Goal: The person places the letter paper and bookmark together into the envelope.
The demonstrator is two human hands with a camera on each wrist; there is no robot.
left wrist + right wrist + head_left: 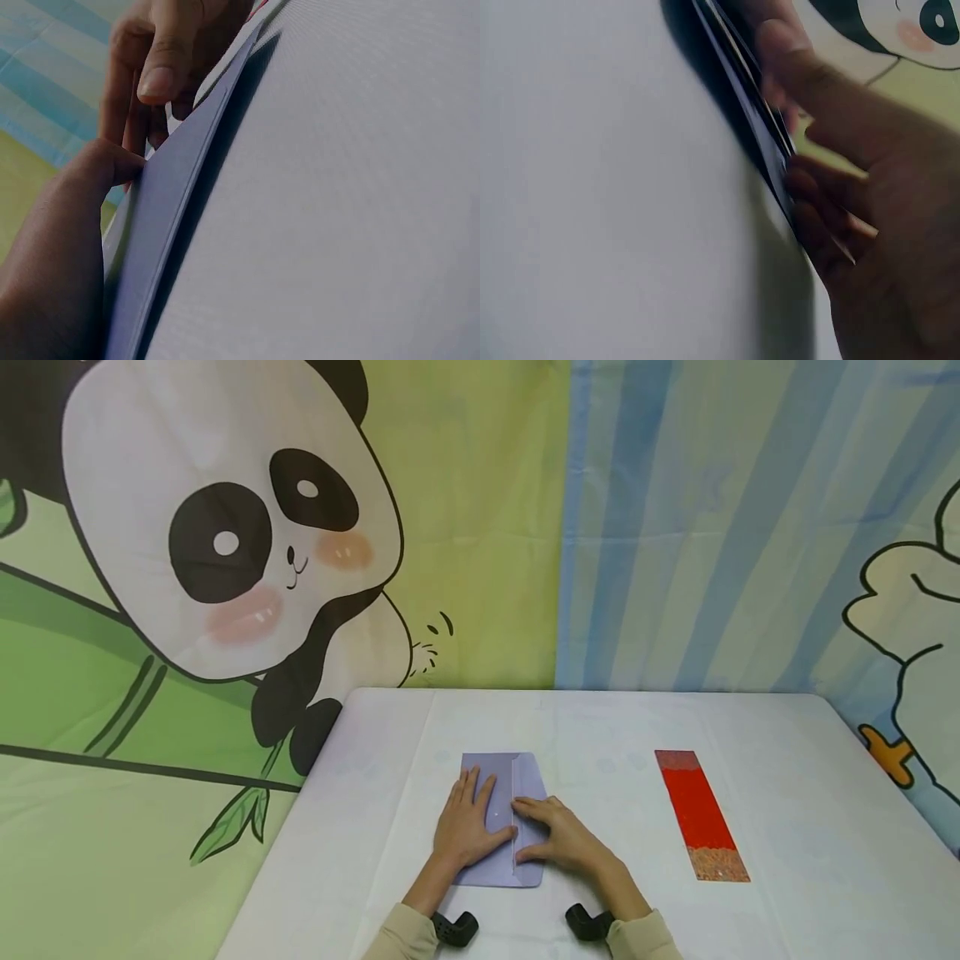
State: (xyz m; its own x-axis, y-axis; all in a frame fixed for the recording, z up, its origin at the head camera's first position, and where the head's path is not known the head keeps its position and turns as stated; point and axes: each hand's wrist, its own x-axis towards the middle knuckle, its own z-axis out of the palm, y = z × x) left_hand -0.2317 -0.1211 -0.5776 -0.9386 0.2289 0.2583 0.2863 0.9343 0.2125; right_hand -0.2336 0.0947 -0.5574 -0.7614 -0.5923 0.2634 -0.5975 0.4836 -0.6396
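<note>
A lavender paper envelope [498, 868] lies on the table with its flap [531, 777] at the right, set off by a pale vertical line. My left hand [467, 828] rests on the envelope's body, fingers spread away from me and thumb reaching right to that line. My right hand [564, 837] touches the flap, thumb and fingertips apart along the line. In the left wrist view the left thumb [94, 169] meets the paper's top beside its raised near edge. The right wrist view has the right fingers [821, 202] bent against the envelope edge.
To the right on the white table [600, 735] lies a long red strip [697, 810] with speckled ends. Black wrist devices [455, 929] sit below both hands. A printed curtain [480, 527] with a panda hangs behind the table's back edge.
</note>
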